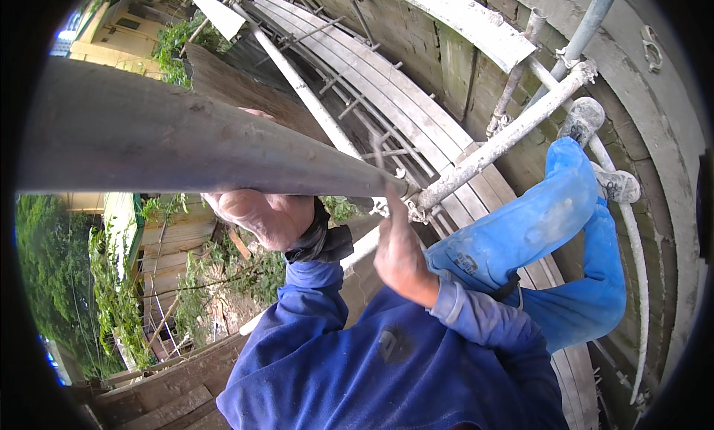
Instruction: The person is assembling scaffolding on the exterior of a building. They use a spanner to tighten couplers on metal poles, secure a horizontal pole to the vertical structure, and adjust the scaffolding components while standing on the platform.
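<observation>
A thick grey scaffold pole (201, 144) runs from the left toward the middle, close to the view. My left hand (264, 216) is wrapped round it, with fingertips showing over its upper side and a black band at the wrist. At the pole's far end, clamps (409, 207) join it to a whitish scaffold tube (506, 136). Beside these clamps my right hand (403, 259) is curled and smeared by motion. A thin blurred streak rises above its fingers; I cannot make out what it is.
My legs in blue trousers (513, 229) stretch right, shoes (584, 118) by a lower tube (632, 244). Long planks (401, 81) run below, beside a block wall (454, 58). Trees (52, 281) and a yellowish building (126, 32) stand beyond the left side.
</observation>
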A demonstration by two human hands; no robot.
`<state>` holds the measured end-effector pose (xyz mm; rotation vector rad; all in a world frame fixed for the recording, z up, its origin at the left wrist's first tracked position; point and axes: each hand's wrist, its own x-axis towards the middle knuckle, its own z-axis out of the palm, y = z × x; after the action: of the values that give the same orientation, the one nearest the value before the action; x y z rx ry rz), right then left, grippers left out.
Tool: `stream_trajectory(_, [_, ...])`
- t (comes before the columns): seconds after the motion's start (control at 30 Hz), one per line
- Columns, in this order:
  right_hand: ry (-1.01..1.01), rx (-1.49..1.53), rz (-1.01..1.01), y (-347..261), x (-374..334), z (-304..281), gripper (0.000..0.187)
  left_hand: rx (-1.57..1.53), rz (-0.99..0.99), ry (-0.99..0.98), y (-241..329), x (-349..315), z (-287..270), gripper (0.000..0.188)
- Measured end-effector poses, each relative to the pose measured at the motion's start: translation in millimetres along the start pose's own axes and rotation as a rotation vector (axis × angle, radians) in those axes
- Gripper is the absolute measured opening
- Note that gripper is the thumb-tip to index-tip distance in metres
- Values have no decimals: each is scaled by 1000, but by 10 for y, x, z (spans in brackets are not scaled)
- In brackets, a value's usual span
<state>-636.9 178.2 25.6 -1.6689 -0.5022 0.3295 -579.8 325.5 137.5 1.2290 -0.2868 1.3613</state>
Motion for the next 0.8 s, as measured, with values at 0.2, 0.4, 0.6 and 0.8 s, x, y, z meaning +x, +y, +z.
stream_trajectory(0.2, [-19, 128, -164, -382, -119, 80, 82, 296, 104, -1, 49, 7, -165, 58])
stream_trajectory(0.4, [-136, 131, 311, 74, -58, 410, 96, 325, 123, -35, 28, 49, 29, 69])
stream_trajectory(0.6, [36, 174, -128, -470, -195, 470, 99, 319, 152, -82, 104, 76, 130, 68])
stream_trajectory(0.8, [-63, 263, 94, 73, -141, 662, 95, 379, 141, -164, 179, 71, 1, 66])
